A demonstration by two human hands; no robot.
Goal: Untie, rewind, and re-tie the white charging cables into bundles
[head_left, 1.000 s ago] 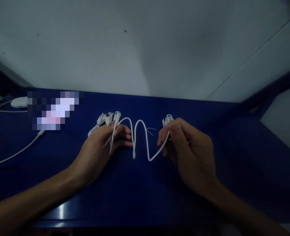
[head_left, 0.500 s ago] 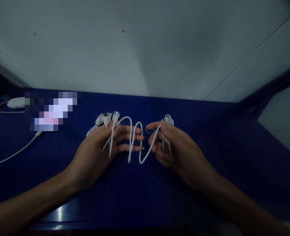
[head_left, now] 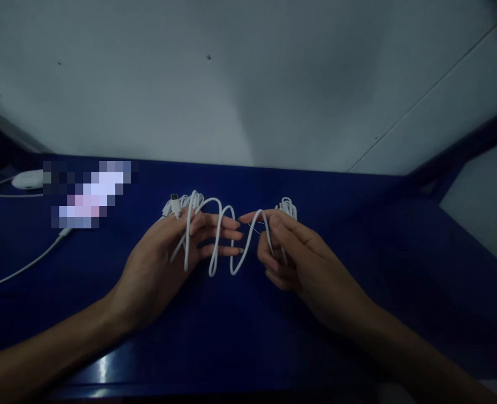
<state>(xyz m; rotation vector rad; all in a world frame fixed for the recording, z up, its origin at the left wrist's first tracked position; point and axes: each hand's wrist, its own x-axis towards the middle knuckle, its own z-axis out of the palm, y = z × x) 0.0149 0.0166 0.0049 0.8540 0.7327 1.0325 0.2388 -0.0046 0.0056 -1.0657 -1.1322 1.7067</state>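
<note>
A thin white cable (head_left: 219,235) hangs in several loops between my two hands above a dark blue table (head_left: 240,336). My left hand (head_left: 164,258) has its fingers stretched towards the right, with cable loops draped over them and the plug end (head_left: 175,203) sticking up behind. My right hand (head_left: 293,252) pinches the cable between thumb and forefinger, its other fingers curled. A small coiled white cable bundle (head_left: 288,206) lies on the table just behind my right hand. The two hands' fingertips nearly meet.
At the far left a white mouse (head_left: 27,179) and another white cable (head_left: 21,266) lie on the table. A blurred patch (head_left: 89,193) covers something beside them. A grey wall (head_left: 240,84) rises behind the table.
My right hand has moved left towards my left hand, so the cable loops have bunched closer together. My left fingers have stretched out further.
</note>
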